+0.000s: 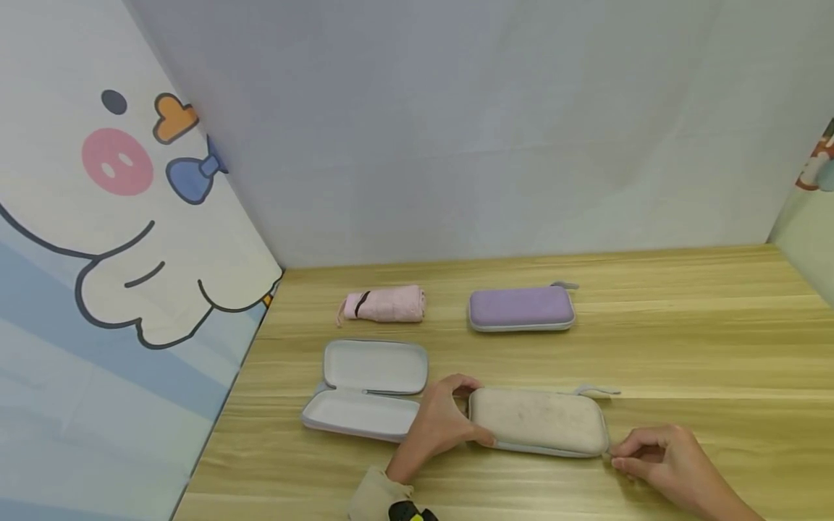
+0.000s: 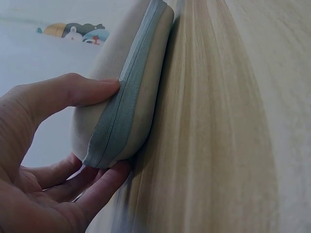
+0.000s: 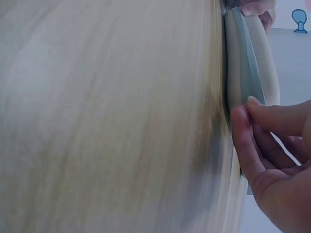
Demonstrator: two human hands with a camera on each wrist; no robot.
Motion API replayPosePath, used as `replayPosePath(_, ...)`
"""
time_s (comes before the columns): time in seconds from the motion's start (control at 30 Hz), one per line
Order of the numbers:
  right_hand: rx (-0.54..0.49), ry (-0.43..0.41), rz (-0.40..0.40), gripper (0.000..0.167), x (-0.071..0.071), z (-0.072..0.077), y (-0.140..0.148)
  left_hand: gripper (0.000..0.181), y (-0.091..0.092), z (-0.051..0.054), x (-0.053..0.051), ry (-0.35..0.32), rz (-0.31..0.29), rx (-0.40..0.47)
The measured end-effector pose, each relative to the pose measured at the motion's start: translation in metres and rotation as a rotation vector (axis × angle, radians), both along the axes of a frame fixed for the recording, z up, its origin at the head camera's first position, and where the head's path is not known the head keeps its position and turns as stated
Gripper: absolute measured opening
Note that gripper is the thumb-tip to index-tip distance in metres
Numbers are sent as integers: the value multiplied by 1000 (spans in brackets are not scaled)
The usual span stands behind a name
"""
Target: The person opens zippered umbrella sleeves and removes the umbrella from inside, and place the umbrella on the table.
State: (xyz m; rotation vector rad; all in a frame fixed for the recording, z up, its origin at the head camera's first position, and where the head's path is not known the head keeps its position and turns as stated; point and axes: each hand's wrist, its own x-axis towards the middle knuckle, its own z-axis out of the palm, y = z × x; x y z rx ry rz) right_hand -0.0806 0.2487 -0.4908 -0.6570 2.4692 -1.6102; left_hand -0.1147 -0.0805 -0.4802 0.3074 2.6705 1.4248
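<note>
A beige zip case (image 1: pixel 537 421) lies on the table, its grey-green zip closed along the visible side. My left hand (image 1: pixel 443 420) grips its left end, thumb on the near side and fingers behind; the left wrist view shows the thumb by the zip (image 2: pixel 116 114) and fingertips under the end. My right hand (image 1: pixel 671 463) is at the near right corner, thumb and forefinger pinched together on the zip's end; the small piece between them is mostly hidden. In the right wrist view these fingertips (image 3: pixel 250 104) meet at the case's end.
An unfolded case (image 1: pixel 374 365) with a pale inside lies left, partly behind my left hand. Farther back are a pink folded umbrella (image 1: pixel 391 304) and a purple case (image 1: pixel 521 307). A grey strap (image 1: pixel 596 390) sticks out behind the beige case. Cloth walls stand behind and beside the table.
</note>
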Motion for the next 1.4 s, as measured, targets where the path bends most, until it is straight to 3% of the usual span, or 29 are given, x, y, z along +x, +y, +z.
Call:
replayPosePath(0.43, -86, -55, 90, 10, 0, -5, 2, 66, 1, 3, 0, -16, 2, 4)
replayPosePath(0.7, -73, -81, 38, 7, 6, -6, -5, 67, 1, 1, 0, -16, -4, 6)
replayPosePath(0.9, -63, -163, 31, 2, 9, -5, -10, 67, 1, 1, 0, -16, -7, 0)
replayPosePath(1.4, -84, -171, -2, 6, 14, -8, -18, 66, 0, 1, 0, -29, -16, -6)
